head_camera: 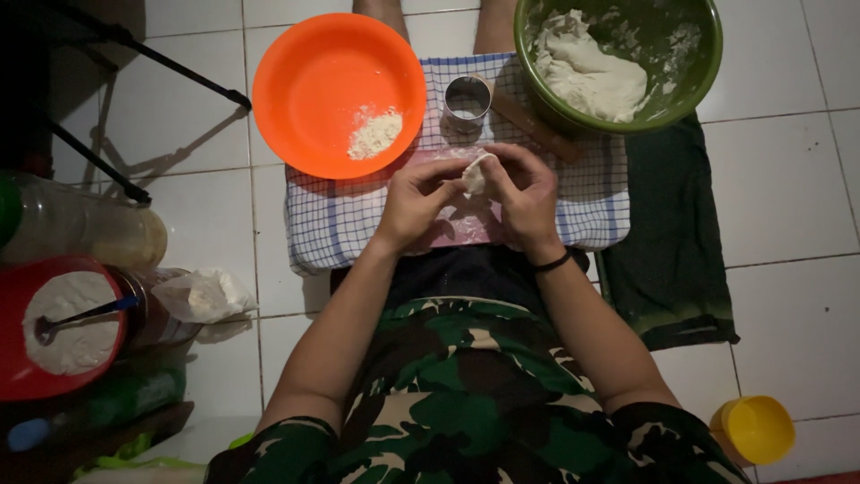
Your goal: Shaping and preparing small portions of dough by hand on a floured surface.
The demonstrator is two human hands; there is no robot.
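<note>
Over the checked cloth [587,202], both hands' fingers [448,175] pinch a dough piece [476,175].

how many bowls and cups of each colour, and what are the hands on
orange bowl: 1
green bowl: 1
red bowl: 1
yellow cup: 1
metal cup: 1
total: 5
left hand and right hand both pinch one small dough piece

Both bare forearms reach forward and converge — the left hand [421,193] and right hand [527,193] meet with fingers curled inward, fingertips pinched together.
</note>
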